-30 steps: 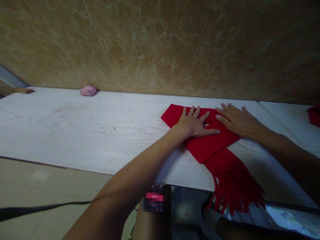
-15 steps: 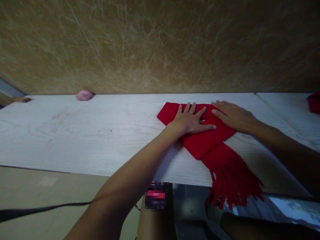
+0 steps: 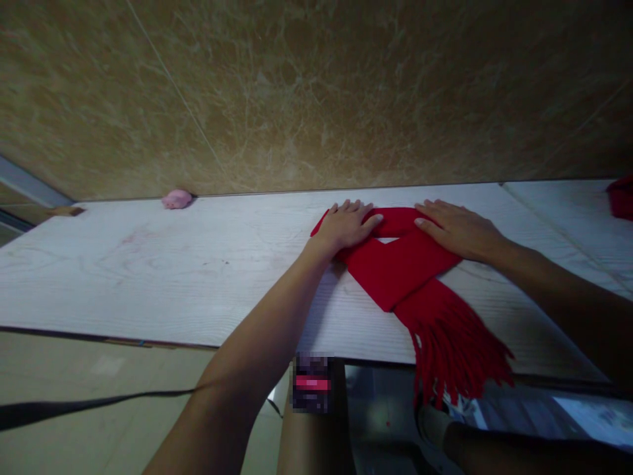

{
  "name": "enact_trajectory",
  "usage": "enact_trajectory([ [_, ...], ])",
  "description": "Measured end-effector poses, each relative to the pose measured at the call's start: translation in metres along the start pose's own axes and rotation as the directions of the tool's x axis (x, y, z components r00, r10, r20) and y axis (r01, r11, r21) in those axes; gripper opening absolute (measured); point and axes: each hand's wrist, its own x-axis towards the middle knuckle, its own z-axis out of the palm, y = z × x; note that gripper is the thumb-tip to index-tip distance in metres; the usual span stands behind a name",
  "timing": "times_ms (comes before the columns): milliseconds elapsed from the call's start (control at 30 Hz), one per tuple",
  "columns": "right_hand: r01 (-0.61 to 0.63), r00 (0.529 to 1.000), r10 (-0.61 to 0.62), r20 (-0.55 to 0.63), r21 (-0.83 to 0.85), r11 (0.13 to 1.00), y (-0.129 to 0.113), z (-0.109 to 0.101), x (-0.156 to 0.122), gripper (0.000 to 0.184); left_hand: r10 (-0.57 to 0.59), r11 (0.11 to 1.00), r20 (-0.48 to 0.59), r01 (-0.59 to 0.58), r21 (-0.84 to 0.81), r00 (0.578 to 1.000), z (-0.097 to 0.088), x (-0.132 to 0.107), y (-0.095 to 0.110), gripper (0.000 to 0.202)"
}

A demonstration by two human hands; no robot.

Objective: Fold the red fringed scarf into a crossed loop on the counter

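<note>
A red scarf (image 3: 400, 270) lies folded on the white wood-grain table (image 3: 173, 264), and its fringed end (image 3: 455, 349) hangs over the near edge. My left hand (image 3: 346, 225) rests on the scarf's far left corner, fingers curled together over the fold and thumb stretched right across the cloth. My right hand (image 3: 457, 229) lies flat on the scarf's right part with its fingers stretched out. A small gap of table shows between the folded layers, between the two hands.
A small pink lump (image 3: 177, 198) sits by the brown marbled wall (image 3: 316, 92) at the table's far left. Another red cloth (image 3: 620, 196) shows at the right edge. A dark strap (image 3: 89, 404) runs over the floor below the table.
My left hand slid left from the scarf's middle to its far left corner and its fingers curled together. The fold shifted, opening a small gap. My right hand stayed flat.
</note>
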Motion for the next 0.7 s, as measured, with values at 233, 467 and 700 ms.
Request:
enact_trajectory([
  [233, -0.019, 1.0, 0.019, 0.017, -0.017, 1.0, -0.0028, -0.0026, -0.0002, 0.07, -0.01, 0.996, 0.043, 0.007, 0.087, 0.999, 0.0002, -0.0012, 0.0031, 0.071],
  [467, -0.018, 1.0, 0.018, -0.014, -0.014, 1.0, -0.0013, -0.0005, -0.0013, 0.066, -0.003, 0.995, 0.041, -0.001, 0.102, 0.999, 0.0016, 0.0006, 0.0013, 0.07],
  [700, -0.004, 0.999, 0.003, -0.051, -0.004, 1.0, 0.0028, 0.005, -0.0012, 0.069, 0.006, 0.995, 0.032, -0.009, 0.098, 0.999, 0.0015, 0.0001, 0.0007, 0.071],
])
